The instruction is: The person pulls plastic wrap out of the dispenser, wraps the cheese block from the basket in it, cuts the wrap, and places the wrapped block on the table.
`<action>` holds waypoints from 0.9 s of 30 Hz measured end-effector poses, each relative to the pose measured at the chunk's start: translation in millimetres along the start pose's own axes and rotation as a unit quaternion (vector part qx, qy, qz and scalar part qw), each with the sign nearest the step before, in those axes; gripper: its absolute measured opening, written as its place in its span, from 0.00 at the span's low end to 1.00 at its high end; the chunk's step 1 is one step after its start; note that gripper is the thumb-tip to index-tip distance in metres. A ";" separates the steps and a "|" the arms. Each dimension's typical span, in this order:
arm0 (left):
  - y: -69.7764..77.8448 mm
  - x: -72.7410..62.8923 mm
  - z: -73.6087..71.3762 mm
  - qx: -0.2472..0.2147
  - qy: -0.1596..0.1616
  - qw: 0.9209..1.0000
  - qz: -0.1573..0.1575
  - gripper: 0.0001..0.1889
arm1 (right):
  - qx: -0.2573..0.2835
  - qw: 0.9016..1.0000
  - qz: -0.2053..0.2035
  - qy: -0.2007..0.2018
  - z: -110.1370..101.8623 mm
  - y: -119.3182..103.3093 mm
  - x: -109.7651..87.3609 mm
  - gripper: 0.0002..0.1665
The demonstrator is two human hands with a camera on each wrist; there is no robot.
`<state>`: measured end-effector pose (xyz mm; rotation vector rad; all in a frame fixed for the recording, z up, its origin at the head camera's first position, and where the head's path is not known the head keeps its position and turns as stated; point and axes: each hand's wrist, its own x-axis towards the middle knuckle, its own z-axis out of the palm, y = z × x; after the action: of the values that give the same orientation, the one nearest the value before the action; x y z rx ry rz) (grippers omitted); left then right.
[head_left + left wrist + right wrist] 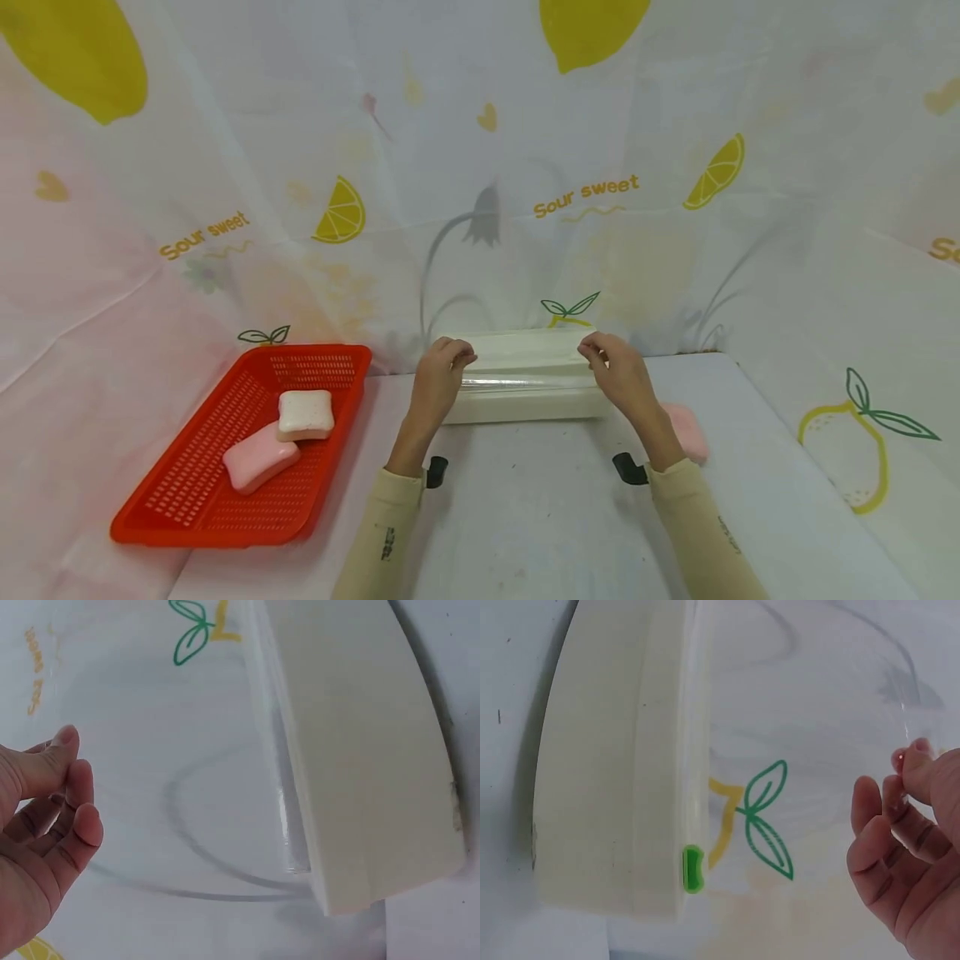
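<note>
A long cream cling film dispenser [528,406] lies across the far part of the table, seen end-on in both wrist views. Clear cling film stretches from it up to the two hands; its outline is faint. The left hand [439,379] pinches the film between thumb and fingertips at the left corner, fingers curled in the left wrist view [49,817]. At the other corner, the right hand [619,375] pinches the film the same way. A green slider [694,868] shows on the dispenser's edge in the right wrist view.
On the left, a red plastic basket [330,467] holds a white soap bar [306,412] and a pink soap bar [259,458]. Another pink soap bar [688,432] lies beside the right forearm, partly hidden. A lemon-print cloth [420,125] hangs behind the white table [525,517].
</note>
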<state>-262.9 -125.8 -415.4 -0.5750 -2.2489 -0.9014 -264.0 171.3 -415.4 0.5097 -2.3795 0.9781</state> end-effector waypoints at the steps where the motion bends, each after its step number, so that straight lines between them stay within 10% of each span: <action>1: 0.7 0.5 -1.5 0.000 0.008 1.000 0.005 0.04 | -0.001 1.000 -0.003 0.002 -1.0 -1.4 0.5 0.04; 27: 53.4 30.0 -56.8 -0.023 0.112 0.987 0.117 0.05 | -0.032 0.987 -0.128 0.094 -57.0 -51.9 31.4 0.03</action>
<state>-229.6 -126.7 -338.8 -0.7056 -1.9190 -0.8554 -244.5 173.6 -334.6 0.6500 -2.1076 0.7952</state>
